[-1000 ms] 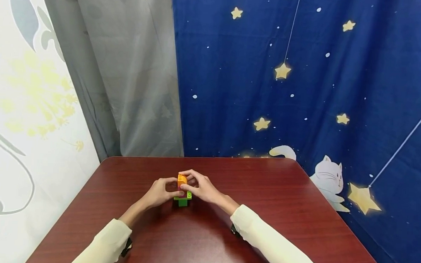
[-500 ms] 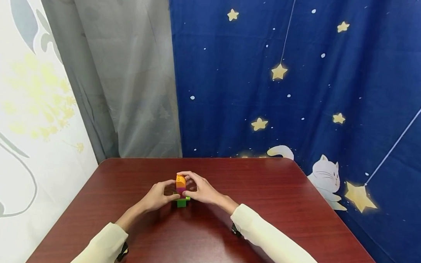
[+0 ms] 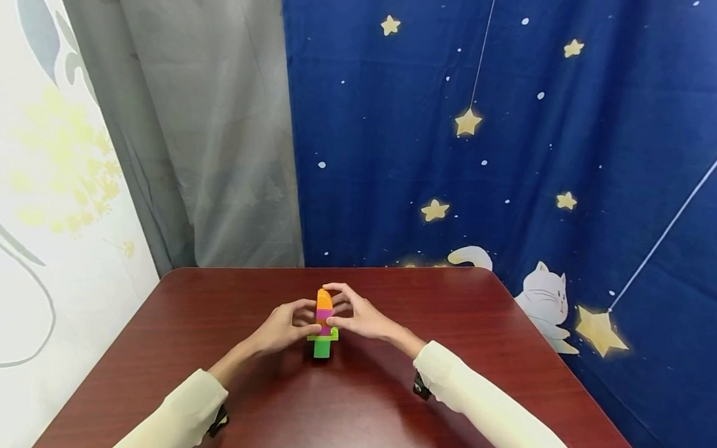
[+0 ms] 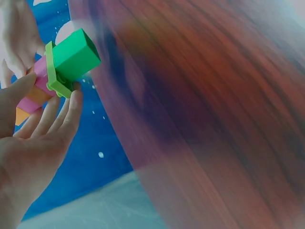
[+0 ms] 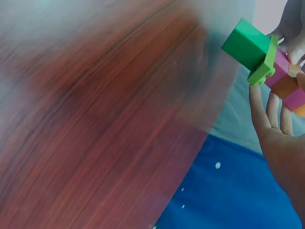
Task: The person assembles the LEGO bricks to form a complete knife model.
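A small tower of toy bricks stands between both hands in the head view. Its base is a green block (image 3: 322, 348), topped by a wider lime-green plate (image 3: 333, 337). Pink and orange bricks alternate above, up to a rounded orange brick (image 3: 324, 300). My left hand (image 3: 280, 325) grips the tower from the left, thumb in front and fingers behind. From the right, my right hand (image 3: 361, 318) holds it, thumb on the near side and index finger at the top. Both wrist views show the green block (image 4: 74, 55) free of fingers. Whether it touches the table is unclear.
The dark red wooden table (image 3: 328, 414) has rounded far corners. Behind it hang a grey curtain (image 3: 231, 147) and a blue star-patterned curtain (image 3: 390, 152). A white patterned curtain (image 3: 54, 273) borders the left side.
The brick tower has moved slightly right with both hands and stands more upright, showing more of its front. Both hands keep hold of it. The head view has shifted slightly.
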A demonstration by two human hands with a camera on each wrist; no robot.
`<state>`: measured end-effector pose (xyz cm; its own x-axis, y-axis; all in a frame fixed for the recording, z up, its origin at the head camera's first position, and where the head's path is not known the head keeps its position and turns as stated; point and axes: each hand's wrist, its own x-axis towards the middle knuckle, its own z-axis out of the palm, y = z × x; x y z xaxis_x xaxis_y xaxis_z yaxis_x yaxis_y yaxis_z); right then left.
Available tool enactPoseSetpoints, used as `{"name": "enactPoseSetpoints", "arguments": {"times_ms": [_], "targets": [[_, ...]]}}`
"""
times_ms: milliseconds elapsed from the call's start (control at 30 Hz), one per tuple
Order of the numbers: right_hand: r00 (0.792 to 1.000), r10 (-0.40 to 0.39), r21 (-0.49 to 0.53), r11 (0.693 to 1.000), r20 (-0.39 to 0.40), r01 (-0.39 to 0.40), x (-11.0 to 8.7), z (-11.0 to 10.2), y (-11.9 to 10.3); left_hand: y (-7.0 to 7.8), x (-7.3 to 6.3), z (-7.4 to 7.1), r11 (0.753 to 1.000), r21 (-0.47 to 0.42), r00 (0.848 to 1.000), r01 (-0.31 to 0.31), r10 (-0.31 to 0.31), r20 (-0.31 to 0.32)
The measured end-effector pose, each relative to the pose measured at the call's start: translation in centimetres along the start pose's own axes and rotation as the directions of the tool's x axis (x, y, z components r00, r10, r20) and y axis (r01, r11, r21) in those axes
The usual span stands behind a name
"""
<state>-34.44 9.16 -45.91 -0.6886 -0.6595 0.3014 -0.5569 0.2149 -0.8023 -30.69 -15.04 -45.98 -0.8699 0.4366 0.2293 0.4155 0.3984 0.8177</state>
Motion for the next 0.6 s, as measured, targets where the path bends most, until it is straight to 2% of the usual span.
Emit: {"name": "enactPoseSetpoints", "arguments": {"times_ms": [167,400,600], "targets": [[0.996,0.084,0.158,0.984,-0.029,-0.079,-1.1,-1.3,0.4,0.5,1.1,1.3,0.997,-0.07,0.999,-0.03,0.029,-0.02],[0.997,0.083,0.101,0.992,-0.006,-0.082,-2.2,-3.1,1.5,0.4,2.6,3.0,0.971,-0.24,1.0,0.007,-0.009,-0.005],[0.992,0.122,0.124,0.985,0.017,-0.123,-2.8,-4.2,2.7,0.2,4.2,4.4,0.969,-0.243,0.999,0.051,-0.052,0.003]]}}
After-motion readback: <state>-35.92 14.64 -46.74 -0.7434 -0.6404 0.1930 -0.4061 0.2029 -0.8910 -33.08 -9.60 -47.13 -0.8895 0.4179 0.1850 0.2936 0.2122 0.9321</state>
